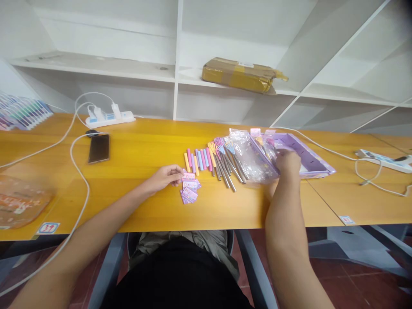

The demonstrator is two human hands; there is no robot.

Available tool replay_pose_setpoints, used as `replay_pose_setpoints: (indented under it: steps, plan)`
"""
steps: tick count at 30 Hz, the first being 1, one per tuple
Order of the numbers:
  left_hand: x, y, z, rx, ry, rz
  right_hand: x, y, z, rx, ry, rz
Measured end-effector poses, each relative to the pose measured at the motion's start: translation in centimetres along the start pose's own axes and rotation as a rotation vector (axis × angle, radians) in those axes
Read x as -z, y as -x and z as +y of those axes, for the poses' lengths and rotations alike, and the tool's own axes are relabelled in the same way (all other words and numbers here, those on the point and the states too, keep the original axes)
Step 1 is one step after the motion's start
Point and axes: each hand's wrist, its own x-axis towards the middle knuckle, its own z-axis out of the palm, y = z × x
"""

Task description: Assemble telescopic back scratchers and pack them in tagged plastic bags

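Note:
My left hand (168, 177) is over the table, thumb and fingers pinched on the edge of a small pink and purple card (188, 175). Just below it lies a loose stack of similar cards (189, 192). My right hand (288, 161) reaches into the left part of a purple box (317, 159), fingers curled and partly hidden; what they hold cannot be made out. Clear-wrapped colourful pieces (262, 143) lie at that end of the box. Between the hands are hand-shaped back scratchers (228, 165) with metal rods, a row of pastel handles (199, 159) and clear plastic bags (249, 161).
A black phone (99, 148) and a white power strip (111, 119) with cables lie to the left. An orange plastic bag (24, 201) is at the left front. Another power strip (384, 160) sits on the right. Above, a taped carton (238, 75) rests on the white shelf (128, 68).

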Motion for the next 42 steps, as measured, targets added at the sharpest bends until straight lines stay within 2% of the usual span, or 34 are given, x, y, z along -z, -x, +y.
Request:
replay_pose_setpoints:
  steps: [2,5,7,9,11,13,17,24,27,31,34,37,42]
  plan:
    - [0.0,-0.1,-0.2,0.002,-0.014,0.006,0.1,-0.3,0.2,-0.055,-0.042,-0.006]
    - [0.1,-0.2,-0.5,-0.017,-0.056,0.006,0.6,-0.7,-0.3,-0.118,-0.066,0.102]
    - [0.0,-0.2,-0.6,-0.063,-0.152,0.037,0.9,-0.7,-1.1,-0.087,-0.123,0.159]
    - [0.0,-0.1,-0.6,-0.136,-0.349,0.108,1.1,-0.4,-2.5,-0.019,-0.244,0.137]
    - [-0.1,0.1,-0.6,-0.221,-0.595,0.166,0.9,0.3,-4.3,0.074,-0.36,0.038]
    - [-0.2,0.1,-0.7,-0.287,-0.771,0.173,0.5,1.3,-6.3,0.172,-0.395,-0.116]
    - [-0.2,0.0,-0.8,-0.32,-0.859,0.128,-0.5,3.0,-9.6,0.325,-0.368,-0.393]
    - [-0.3,-0.1,-0.5,-0.203,-1.031,-0.028,-1.0,4.6,-11.8,0.405,-0.308,-0.602]
    - [-1.1,-0.6,-0.5,-0.181,-1.141,0.007,-0.8,5.4,-13.2,0.457,-0.313,-0.684]
    - [-2.1,-1.7,-0.8,-0.205,-1.262,0.128,-0.8,6.5,-15.3,0.501,-0.234,-0.701]
    - [-2.3,-2.4,-0.9,-0.23,-1.275,0.146,-1.4,7.1,-16.1,0.499,-0.189,-0.643]
    - [-1.8,-2.6,-0.9,-0.238,-1.196,0.139,-2.2,7.4,-16.1,0.526,-0.21,-0.555]
    - [-0.7,-2.3,-0.9,-0.206,-1.093,0.156,-3.0,7.6,-15.4,0.614,-0.271,-0.579]
